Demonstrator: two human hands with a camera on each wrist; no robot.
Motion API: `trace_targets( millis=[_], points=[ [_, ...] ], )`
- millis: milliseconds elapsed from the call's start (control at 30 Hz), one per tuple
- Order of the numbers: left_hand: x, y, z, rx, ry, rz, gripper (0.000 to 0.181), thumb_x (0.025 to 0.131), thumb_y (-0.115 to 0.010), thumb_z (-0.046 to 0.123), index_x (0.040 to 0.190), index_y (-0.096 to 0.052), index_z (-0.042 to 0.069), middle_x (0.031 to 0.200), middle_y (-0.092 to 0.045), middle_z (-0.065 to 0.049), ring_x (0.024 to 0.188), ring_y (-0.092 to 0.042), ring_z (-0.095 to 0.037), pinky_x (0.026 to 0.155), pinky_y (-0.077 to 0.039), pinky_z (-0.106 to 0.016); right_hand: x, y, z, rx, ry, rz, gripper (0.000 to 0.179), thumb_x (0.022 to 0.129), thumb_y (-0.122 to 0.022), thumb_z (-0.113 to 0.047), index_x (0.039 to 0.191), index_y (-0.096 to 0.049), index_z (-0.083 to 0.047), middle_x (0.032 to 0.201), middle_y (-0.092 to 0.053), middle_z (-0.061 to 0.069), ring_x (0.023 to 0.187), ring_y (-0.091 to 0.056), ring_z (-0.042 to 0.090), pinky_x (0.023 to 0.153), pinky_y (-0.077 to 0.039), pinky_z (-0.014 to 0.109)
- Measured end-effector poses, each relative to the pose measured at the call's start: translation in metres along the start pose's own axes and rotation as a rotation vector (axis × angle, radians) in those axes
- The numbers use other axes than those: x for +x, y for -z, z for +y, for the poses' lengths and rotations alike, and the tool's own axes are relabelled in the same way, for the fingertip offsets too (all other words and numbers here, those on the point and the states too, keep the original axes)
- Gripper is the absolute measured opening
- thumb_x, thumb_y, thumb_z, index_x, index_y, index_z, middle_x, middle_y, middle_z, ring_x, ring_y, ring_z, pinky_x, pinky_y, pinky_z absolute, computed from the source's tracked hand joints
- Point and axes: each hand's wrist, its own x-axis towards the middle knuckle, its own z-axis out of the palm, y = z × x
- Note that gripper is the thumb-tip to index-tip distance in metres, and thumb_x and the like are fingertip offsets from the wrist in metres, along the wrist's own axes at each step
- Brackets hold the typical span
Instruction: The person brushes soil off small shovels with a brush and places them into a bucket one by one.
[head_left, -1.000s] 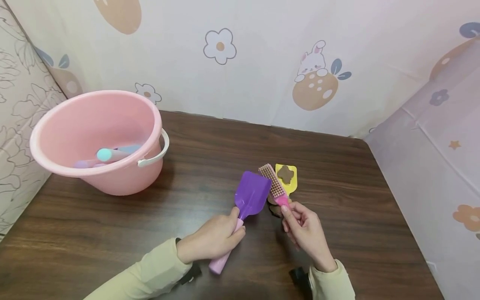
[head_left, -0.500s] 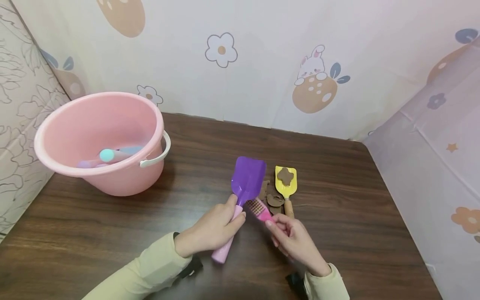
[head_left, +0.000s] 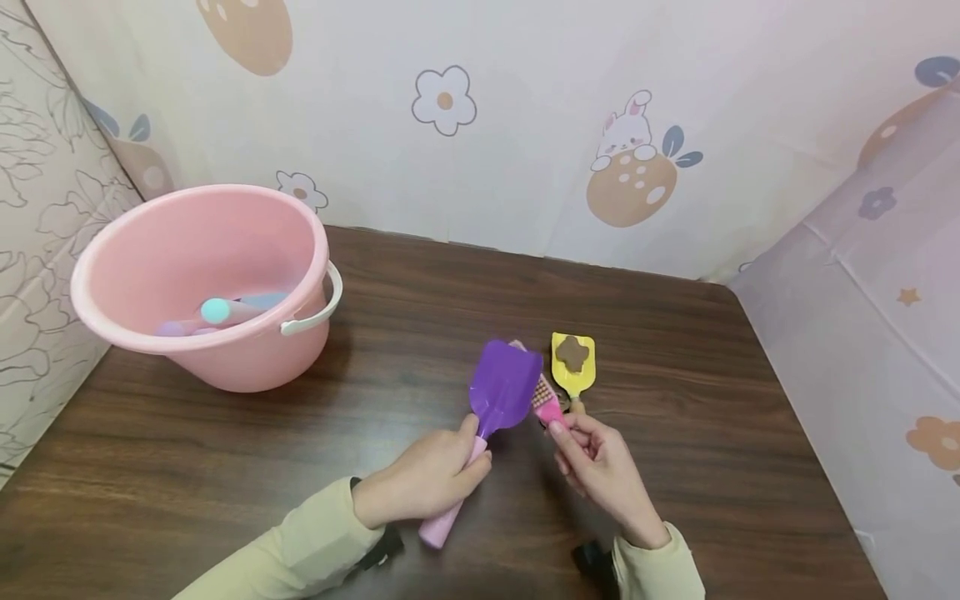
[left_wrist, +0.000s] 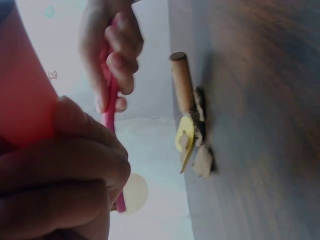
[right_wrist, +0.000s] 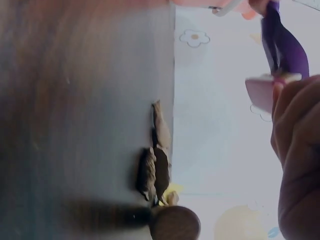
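My left hand (head_left: 420, 475) grips the pink handle of a purple toy shovel (head_left: 504, 385), its blade raised over the table. The fingers of my right hand (head_left: 606, 467) pinch a pink brush (head_left: 551, 408) with tan bristles. In the head view the shovel blade covers part of the brush head; the right wrist view has the brush head (right_wrist: 260, 92) close beside the purple blade (right_wrist: 290, 52). Beyond the right hand lies a small yellow shovel (head_left: 587, 375) with a wooden handle (left_wrist: 182, 85), bearing a brown flower-shaped piece (head_left: 573, 354). Several brown clay-like pieces (right_wrist: 147, 175) lie beside it.
On the left of the dark wooden table (head_left: 420, 283) stands a pink bucket (head_left: 255, 367) with a white handle (head_left: 315, 312). Several pastel-coloured items (head_left: 217, 311) lie inside it. A patterned cloth wall (head_left: 517, 167) borders the table's back and sides.
The brush swept down and left below the purple blade, then back up and right, partly behind it. The shovel rose a little and came down again. Both hands kept their holds.
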Motion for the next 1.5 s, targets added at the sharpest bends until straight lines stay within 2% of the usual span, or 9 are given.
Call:
trace_targets(
  millis=[100,267,367,567,733,833,933,1200,1500],
  points=[
    [-0.001,-0.003,-0.002,-0.002,0.005,-0.026,0.019,0.094,-0.048,0.022,0.098,-0.043,0.004,0.058,-0.042,0.006,0.045,-0.043,-0.004,0.041,-0.037,-0.022,0.001,0.002,-0.001,0.000,-0.029,0.058,0.034,0.099,-0.050,-0.020,0.097,-0.054,0.014,0.055,-0.048,-0.002,0.034,-0.035,0.001,0.027,-0.029,0.024],
    [-0.001,-0.003,-0.003,-0.016,0.007,-0.033,0.019,0.094,-0.048,0.022,0.099,-0.044,0.004,0.059,-0.043,0.005,0.045,-0.044,-0.003,0.041,-0.037,-0.021,0.001,0.003,-0.001,0.009,-0.036,0.090,0.035,0.100,-0.049,-0.021,0.100,-0.054,0.013,0.056,-0.047,-0.001,0.033,-0.033,0.002,0.025,-0.027,0.026],
    [-0.003,-0.001,-0.003,-0.045,0.029,-0.039,0.023,0.091,-0.052,0.022,0.100,-0.045,0.003,0.061,-0.046,0.004,0.046,-0.045,-0.004,0.041,-0.039,-0.022,0.002,0.002,0.000,0.011,-0.026,0.118,0.034,0.100,-0.049,-0.021,0.098,-0.054,0.013,0.056,-0.048,-0.001,0.032,-0.034,0.002,0.025,-0.027,0.027],
    [-0.007,0.008,-0.005,-0.035,0.074,-0.020,0.038,0.077,-0.068,0.021,0.100,-0.045,0.002,0.064,-0.047,0.001,0.049,-0.046,-0.006,0.042,-0.040,-0.023,0.003,0.003,0.001,-0.003,-0.030,0.176,0.035,0.100,-0.050,-0.023,0.094,-0.053,0.011,0.056,-0.049,0.000,0.032,-0.036,0.005,0.024,-0.028,0.029],
    [-0.010,0.020,-0.004,-0.032,0.087,0.004,0.040,0.074,-0.068,0.018,0.104,-0.045,0.004,0.065,-0.049,0.001,0.052,-0.050,-0.008,0.044,-0.041,-0.025,0.003,0.004,0.002,-0.010,-0.053,0.180,0.034,0.100,-0.049,-0.024,0.098,-0.055,0.010,0.056,-0.050,0.001,0.033,-0.037,0.006,0.024,-0.029,0.029],
    [-0.013,0.029,-0.003,-0.077,0.095,0.021,0.036,0.077,-0.064,0.014,0.106,-0.045,0.004,0.067,-0.051,-0.001,0.051,-0.052,-0.009,0.043,-0.043,-0.026,0.003,0.005,0.003,-0.013,-0.055,0.169,0.034,0.100,-0.049,-0.023,0.100,-0.055,0.010,0.056,-0.050,0.001,0.033,-0.038,0.005,0.025,-0.030,0.029],
    [-0.016,0.042,-0.002,-0.084,0.100,0.046,0.031,0.080,-0.061,0.012,0.106,-0.046,0.004,0.069,-0.052,-0.002,0.051,-0.052,-0.009,0.043,-0.045,-0.025,0.003,0.005,0.003,-0.012,-0.058,0.168,0.034,0.100,-0.049,-0.024,0.099,-0.056,0.010,0.056,-0.050,0.001,0.033,-0.038,0.006,0.025,-0.031,0.029],
    [-0.031,0.091,-0.001,0.067,0.103,0.169,0.019,0.084,-0.057,0.015,0.096,-0.043,0.009,0.062,-0.051,0.001,0.045,-0.051,-0.004,0.041,-0.044,-0.022,0.004,0.007,0.005,-0.016,-0.070,0.183,0.032,0.099,-0.050,-0.024,0.097,-0.056,0.008,0.056,-0.050,0.001,0.033,-0.038,0.007,0.025,-0.030,0.029],
    [-0.048,0.134,0.010,0.233,0.114,0.257,0.019,0.087,-0.057,0.017,0.098,-0.044,0.009,0.059,-0.049,0.003,0.045,-0.049,-0.003,0.045,-0.041,-0.024,0.005,0.007,0.007,-0.007,-0.055,0.146,0.034,0.100,-0.049,-0.023,0.099,-0.055,0.011,0.056,-0.050,0.000,0.032,-0.037,0.005,0.025,-0.030,0.029]
  ],
)
